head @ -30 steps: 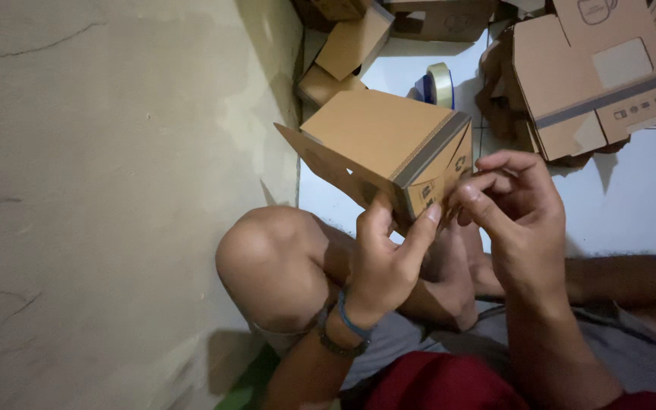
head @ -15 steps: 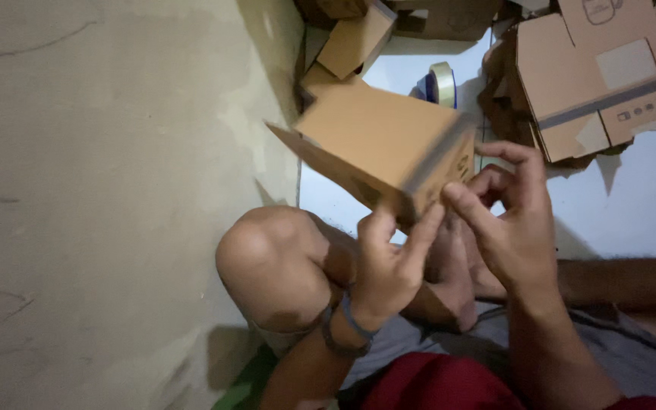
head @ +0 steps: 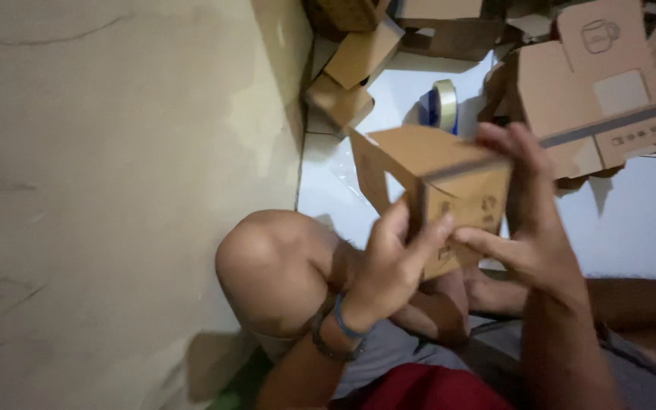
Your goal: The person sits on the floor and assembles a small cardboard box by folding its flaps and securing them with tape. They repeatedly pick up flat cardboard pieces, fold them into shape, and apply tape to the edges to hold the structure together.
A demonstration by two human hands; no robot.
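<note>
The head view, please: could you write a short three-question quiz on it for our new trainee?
1. True or false: both hands are on the box.
2. What stands on the floor just behind the box?
A. a tape roll
B. a bottle
C. scissors
3. What does the left hand wear at the wrist?

Key
1. True: the left hand has a grip on its near corner, and the right hand has a grip on its right side.
2. A: the tape roll.
3. Wristbands, one blue and one dark.
</note>
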